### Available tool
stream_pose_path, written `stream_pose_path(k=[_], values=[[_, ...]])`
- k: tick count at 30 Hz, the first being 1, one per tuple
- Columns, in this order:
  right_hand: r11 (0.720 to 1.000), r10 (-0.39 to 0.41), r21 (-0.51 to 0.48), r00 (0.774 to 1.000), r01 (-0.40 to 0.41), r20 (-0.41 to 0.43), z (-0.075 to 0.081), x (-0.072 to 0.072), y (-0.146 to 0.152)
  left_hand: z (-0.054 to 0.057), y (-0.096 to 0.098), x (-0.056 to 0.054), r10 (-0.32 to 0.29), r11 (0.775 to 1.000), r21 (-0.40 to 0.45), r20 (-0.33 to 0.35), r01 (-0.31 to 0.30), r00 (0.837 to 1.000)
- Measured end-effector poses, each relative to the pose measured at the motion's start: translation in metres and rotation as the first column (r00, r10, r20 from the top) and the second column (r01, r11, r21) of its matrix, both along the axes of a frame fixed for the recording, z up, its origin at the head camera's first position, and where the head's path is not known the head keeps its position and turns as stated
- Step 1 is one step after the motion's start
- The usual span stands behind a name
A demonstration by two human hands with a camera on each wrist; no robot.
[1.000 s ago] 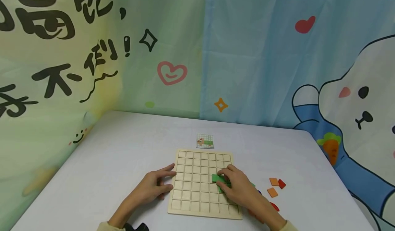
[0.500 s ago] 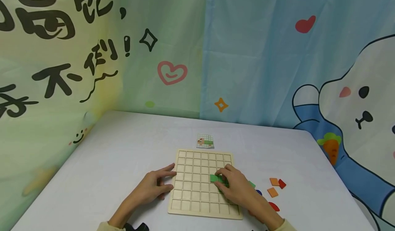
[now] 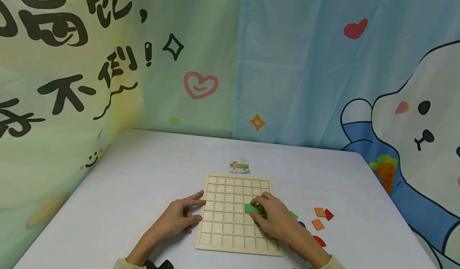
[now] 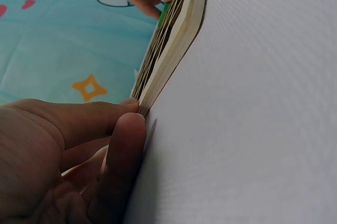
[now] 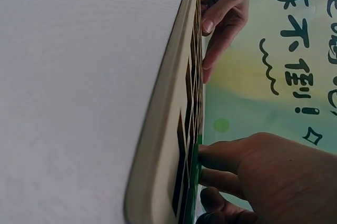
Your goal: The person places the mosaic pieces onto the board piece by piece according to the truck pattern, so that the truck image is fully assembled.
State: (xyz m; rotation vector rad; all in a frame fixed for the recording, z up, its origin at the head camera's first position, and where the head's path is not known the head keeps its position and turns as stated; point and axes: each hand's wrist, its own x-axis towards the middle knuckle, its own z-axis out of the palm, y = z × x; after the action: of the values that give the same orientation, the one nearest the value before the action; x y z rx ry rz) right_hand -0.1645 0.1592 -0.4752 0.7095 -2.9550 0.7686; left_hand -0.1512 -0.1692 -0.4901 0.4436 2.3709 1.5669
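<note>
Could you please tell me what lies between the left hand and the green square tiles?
In the head view, only a bare stretch of pale wooden grid board lies between the left hand and the green tiles.

A white tabletop [image 3: 151,181] meets a printed backdrop [image 3: 287,81], yellow-green at left, light blue at right. The green part bears black lettering [image 3: 60,27] and a pink outlined heart [image 3: 200,85]; the blue, an orange star [image 3: 257,122] and a cartoon animal [image 3: 424,161] (a carrot [image 3: 387,174] on its blue clothing).
</note>
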Motion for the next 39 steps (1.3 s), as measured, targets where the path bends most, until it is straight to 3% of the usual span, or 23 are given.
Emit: stream_pose_path(k=[25, 39], values=[[0.999, 0.004, 0.033, 1.000, -0.004, -0.007, 0.001, -0.001, 0.001, -0.001, -0.002, -0.001, -0.014, 0.999, 0.033, 0.019, 0.014, 1.000], [0.994, -0.108, -0.003, 0.994, 0.108, 0.022, 0.012, 0.003, 0.034, -0.002, -0.002, -0.001, -0.011, 0.999, 0.039, 0.011, 0.010, 1.000]])
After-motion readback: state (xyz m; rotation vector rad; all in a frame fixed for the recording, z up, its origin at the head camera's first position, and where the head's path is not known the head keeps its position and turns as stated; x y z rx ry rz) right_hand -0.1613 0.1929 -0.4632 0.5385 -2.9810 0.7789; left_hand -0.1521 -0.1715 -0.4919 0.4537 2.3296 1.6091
